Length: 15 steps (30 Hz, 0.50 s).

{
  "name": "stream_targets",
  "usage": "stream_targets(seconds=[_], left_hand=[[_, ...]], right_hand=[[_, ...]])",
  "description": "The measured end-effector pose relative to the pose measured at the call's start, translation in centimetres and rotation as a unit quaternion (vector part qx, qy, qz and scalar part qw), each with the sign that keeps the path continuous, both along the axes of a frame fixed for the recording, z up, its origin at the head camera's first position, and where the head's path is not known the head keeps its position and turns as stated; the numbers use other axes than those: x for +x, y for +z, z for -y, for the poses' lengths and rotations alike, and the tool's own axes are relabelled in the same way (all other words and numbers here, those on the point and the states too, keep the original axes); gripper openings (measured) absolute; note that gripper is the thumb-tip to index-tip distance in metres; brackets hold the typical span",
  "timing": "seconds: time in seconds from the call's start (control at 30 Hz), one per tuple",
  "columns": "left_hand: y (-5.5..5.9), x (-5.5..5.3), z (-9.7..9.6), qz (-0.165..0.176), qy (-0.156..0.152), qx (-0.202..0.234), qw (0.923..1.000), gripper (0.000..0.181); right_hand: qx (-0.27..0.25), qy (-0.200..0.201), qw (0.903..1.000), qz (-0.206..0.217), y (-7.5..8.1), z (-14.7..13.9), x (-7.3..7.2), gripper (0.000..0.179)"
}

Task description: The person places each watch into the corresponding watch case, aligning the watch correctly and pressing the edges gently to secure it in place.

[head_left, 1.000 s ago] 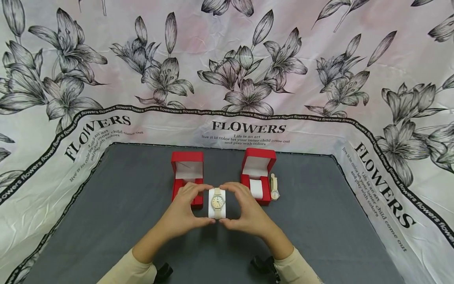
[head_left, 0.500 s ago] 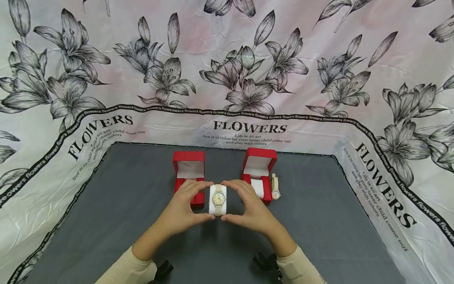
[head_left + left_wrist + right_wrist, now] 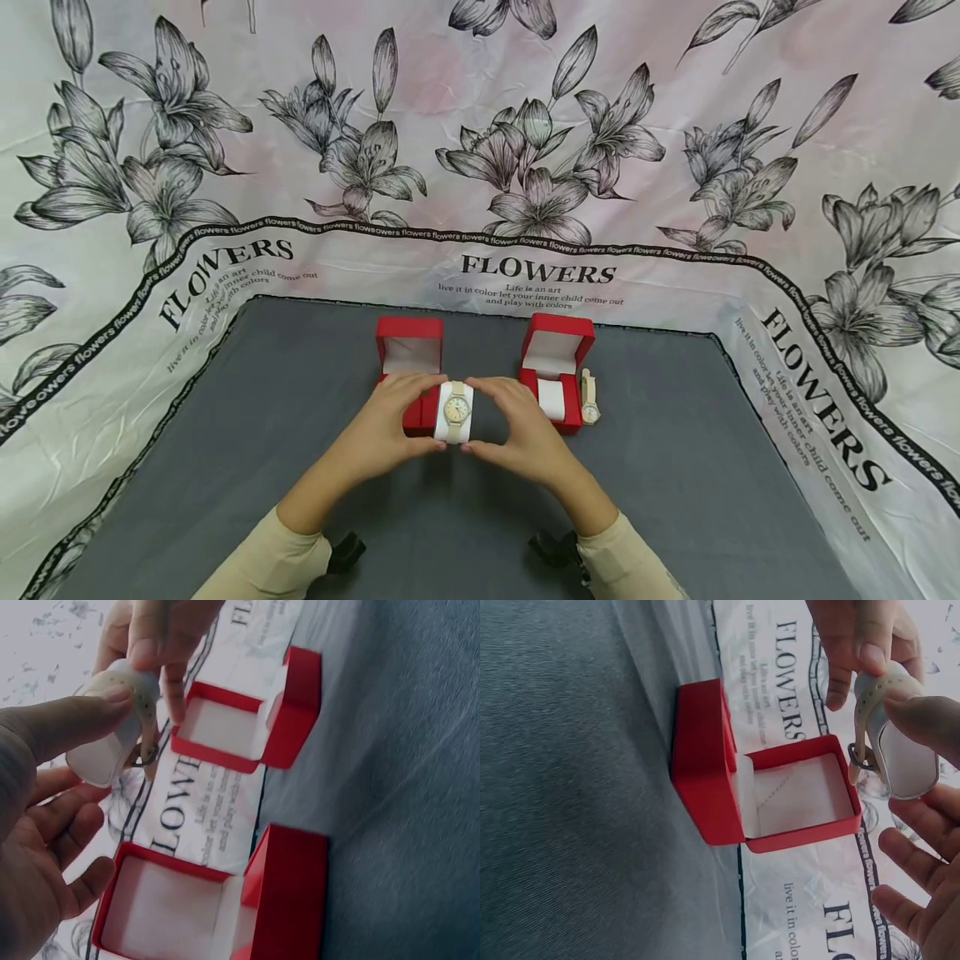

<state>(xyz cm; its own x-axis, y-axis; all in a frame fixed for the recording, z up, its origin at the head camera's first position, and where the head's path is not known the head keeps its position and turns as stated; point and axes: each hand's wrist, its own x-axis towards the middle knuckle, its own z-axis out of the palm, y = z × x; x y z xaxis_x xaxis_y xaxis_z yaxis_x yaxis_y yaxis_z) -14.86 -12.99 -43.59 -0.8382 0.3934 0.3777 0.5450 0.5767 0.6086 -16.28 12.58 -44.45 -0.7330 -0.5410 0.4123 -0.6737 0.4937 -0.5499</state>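
Cream-strapped watch on a white oblong cushion shifts far and left

Compared with half a second ago, it's closer to the left red box, square with a pale-lined lid, just overlapping its near right corner in my head feed. Left hand and right hand both pinch the cushion, thumbs on the near end, fingertips on the far end. Wrist feeds show strap and buckle underneath; can't tell if it's fastened. My read: mounting looks about done, but it's not boxed. The matching right red box has its own white pillow, with a second cream-strapped watch just right of it.
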Motion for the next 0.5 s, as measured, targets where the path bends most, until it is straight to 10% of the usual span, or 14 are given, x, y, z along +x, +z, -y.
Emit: stream_targets(seconds=[0.5], left_hand=[[-1.1, -2.0, 3.2, 0.094, 0.052, 0.005, 0.9942, 0.080]], right_hand=[[0.039, -0.011, 0.9968, 0.069, -0.6, 3.9, -3.1, 0.077]])
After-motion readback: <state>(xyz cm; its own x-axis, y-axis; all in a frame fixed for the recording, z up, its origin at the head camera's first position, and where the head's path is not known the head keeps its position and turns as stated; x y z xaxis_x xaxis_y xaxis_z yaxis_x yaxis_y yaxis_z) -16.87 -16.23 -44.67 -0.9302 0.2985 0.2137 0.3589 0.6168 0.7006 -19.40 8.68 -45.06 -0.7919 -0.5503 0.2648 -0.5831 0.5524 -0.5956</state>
